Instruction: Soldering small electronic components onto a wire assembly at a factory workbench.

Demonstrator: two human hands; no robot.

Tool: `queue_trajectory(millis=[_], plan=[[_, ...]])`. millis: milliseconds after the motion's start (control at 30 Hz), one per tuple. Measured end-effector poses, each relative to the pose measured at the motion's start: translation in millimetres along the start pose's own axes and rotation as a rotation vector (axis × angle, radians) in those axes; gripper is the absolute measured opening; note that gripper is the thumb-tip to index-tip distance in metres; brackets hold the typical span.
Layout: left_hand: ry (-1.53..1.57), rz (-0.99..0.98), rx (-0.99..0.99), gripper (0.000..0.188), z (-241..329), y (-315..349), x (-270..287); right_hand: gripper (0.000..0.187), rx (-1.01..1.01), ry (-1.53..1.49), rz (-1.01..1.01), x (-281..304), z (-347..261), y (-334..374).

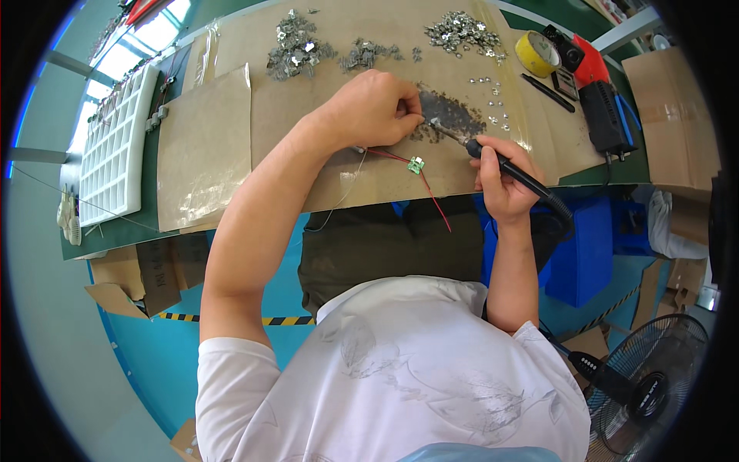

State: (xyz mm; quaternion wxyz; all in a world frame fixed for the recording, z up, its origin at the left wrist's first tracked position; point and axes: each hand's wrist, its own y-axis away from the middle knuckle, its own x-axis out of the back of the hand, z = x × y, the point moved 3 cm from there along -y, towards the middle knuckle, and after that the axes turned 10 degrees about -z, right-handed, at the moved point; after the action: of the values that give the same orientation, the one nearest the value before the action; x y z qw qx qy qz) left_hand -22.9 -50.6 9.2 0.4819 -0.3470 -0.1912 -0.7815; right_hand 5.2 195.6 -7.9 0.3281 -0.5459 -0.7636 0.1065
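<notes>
My right hand (pixel 509 183) is closed round the black handle of a soldering iron (pixel 525 177), whose metal tip points left over a dark scorched patch (pixel 456 114) on the cardboard. Close to that tip, my left hand (pixel 371 109) is pinched shut at the patch's left edge. What its fingertips hold is too small to make out. Below the patch lies a small green circuit board (pixel 416 165) with red wires (pixel 436 203), one hanging past the table's front edge. Right of the patch sit several small shiny metal pieces (pixel 495 104).
Heaps of metal parts (pixel 295 46) and shiny pieces (pixel 462 32) lie farther back. At right are yellow tape (pixel 537 54), a black pen (pixel 548 92) and a black box (pixel 605 115). A white compartment tray (pixel 115 146) stands left; a fan (pixel 647 393) is lower right.
</notes>
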Motion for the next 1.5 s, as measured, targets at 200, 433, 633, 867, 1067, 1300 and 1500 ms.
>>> queue_trajectory(millis=[200, 433, 633, 867, 1067, 1300, 1500], plan=[[-0.014, 0.012, -0.022, 0.013, -1, 0, 0, 0.011, -0.004, -0.008, 0.000, -1, -1, -1], [0.077, 0.007, 0.026, 0.018, 1, 1, 2, 0.013, -0.050, -0.175, 0.079, 3, 4, 6], [0.348, 0.119, 0.127, 0.015, 2, 1, 9, 0.020, -0.042, -0.248, 0.111, 0, 5, 3], [0.556, -0.117, -0.042, 0.013, 2, 7, 10, 0.025, -0.127, -0.168, 0.063, -3, -4, -6], [0.117, -0.317, -0.192, 0.029, 22, 12, -3, 0.022, -0.163, -0.172, 0.019, -6, -3, -8], [0.076, -0.298, -0.176, 0.023, 31, 14, -6, 0.019, -0.178, -0.099, -0.064, -14, -10, -11], [0.223, -0.258, -0.040, 0.019, 21, 12, -3, 0.033, -0.038, -0.020, -0.115, -21, -14, -11]])
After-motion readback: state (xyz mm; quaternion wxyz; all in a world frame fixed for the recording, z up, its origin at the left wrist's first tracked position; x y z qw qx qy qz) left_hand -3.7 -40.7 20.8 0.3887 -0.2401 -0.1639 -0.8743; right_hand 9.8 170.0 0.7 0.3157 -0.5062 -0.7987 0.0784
